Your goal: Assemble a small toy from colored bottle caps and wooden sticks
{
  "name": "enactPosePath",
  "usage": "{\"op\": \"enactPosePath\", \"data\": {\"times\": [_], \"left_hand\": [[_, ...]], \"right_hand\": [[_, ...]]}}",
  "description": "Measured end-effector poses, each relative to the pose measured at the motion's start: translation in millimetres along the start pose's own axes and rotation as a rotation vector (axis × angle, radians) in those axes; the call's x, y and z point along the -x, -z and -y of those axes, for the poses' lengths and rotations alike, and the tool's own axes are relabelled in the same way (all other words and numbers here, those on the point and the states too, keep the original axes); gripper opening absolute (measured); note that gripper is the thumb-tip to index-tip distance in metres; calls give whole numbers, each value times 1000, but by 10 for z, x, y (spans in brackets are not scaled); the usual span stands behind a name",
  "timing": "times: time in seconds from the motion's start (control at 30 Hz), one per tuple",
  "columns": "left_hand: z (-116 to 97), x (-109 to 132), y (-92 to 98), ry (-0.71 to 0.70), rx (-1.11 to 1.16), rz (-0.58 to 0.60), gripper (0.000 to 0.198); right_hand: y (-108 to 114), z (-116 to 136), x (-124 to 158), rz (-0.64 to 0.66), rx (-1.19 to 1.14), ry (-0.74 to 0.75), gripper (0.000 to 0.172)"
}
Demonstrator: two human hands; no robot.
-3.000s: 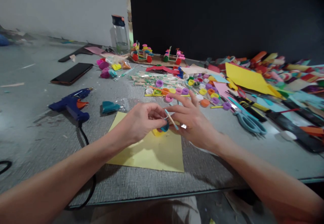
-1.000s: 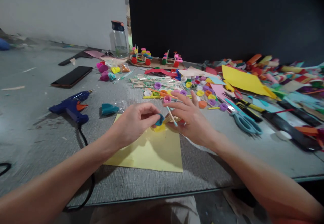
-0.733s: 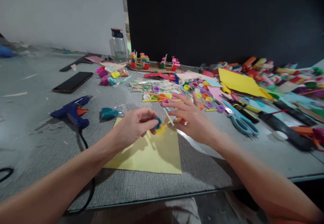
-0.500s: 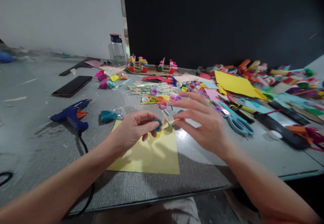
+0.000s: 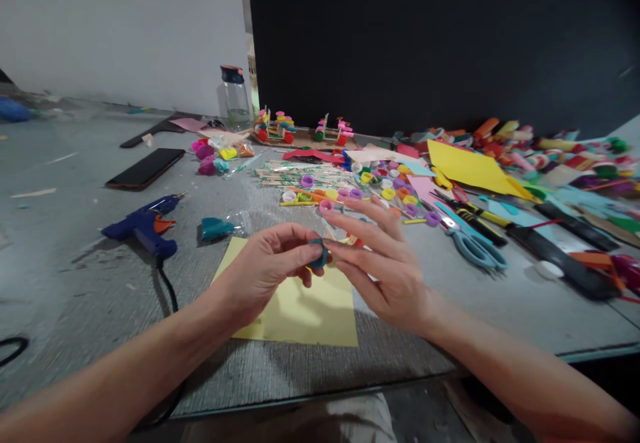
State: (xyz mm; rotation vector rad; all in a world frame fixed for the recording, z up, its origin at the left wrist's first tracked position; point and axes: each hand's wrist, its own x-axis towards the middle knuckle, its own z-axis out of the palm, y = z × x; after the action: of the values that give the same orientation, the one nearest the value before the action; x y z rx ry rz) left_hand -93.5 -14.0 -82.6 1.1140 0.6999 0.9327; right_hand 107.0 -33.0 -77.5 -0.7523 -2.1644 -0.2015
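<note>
Over a yellow paper sheet (image 5: 310,316), my left hand (image 5: 265,269) pinches a small, rounded teal piece (image 5: 317,255) between thumb and fingers. It looks like modelling clay, with a bit of yellow at its lower edge. My right hand (image 5: 383,263) comes in from the other side, fingers spread, the index fingertip at the edge of the teal piece. Behind those fingers a small red and cream bit (image 5: 353,239) peeks out; its kind I cannot make out. A packet with teal clay (image 5: 217,229) lies left of the sheet.
At the left lie a blue glue gun (image 5: 143,226) with its cord and a phone (image 5: 145,168). Bottle caps (image 5: 387,193) and wrapped sticks (image 5: 300,174) spread beyond my hands. Scissors (image 5: 477,248) and a cutter (image 5: 560,259) lie right; a bottle (image 5: 236,99) and toy cars (image 5: 275,126) stand behind.
My right hand has moved left, bringing its fingertips to the teal piece. My left hand still pinches that piece, which has turned slightly. The view has shifted a little.
</note>
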Motion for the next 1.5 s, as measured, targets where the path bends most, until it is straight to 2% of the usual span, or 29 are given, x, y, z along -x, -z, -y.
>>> {"op": "enactPosePath", "data": {"times": [0.13, 0.37, 0.5, 0.63, 0.7, 0.77, 0.9, 1.0, 1.13, 1.27, 1.37, 1.5], "left_hand": [[1, 33, -21, -32, 19, 23, 9], [46, 57, 7, -39, 42, 37, 9], [40, 64, -53, -102, -5, -26, 10], [36, 89, -149, -200, -51, -99, 11], [55, 112, -172, -241, -126, -109, 12], [79, 141, -170, -304, -274, -113, 13], [98, 188, -138, -511, -627, -175, 20], [91, 188, -128, -637, -808, -203, 19], [87, 171, -128, -712, -896, -231, 18], [93, 173, -115, -755, -980, -209, 18], [95, 172, -106, -768, -1001, -203, 18], [87, 163, -109, -759, -994, -212, 17]], "right_hand": [[1, -5, -10, -46, -34, 18, 25], [-5, 6, 0, -12, -23, 45, 22], [3, 24, -12, -12, -64, -10, 20], [7, 55, -26, -37, -71, -85, 8], [16, 70, -30, -41, -63, -98, 2], [33, 83, -33, -44, -51, -104, 4], [77, 104, -41, -48, -3, -108, 8], [94, 110, -44, -54, 55, -83, 8], [83, 103, -34, -63, 109, -32, 4], [76, 101, -25, -62, 150, 5, 6], [86, 110, -31, -58, 185, 45, 9], [89, 114, -37, -55, 205, 32, 4]]}}
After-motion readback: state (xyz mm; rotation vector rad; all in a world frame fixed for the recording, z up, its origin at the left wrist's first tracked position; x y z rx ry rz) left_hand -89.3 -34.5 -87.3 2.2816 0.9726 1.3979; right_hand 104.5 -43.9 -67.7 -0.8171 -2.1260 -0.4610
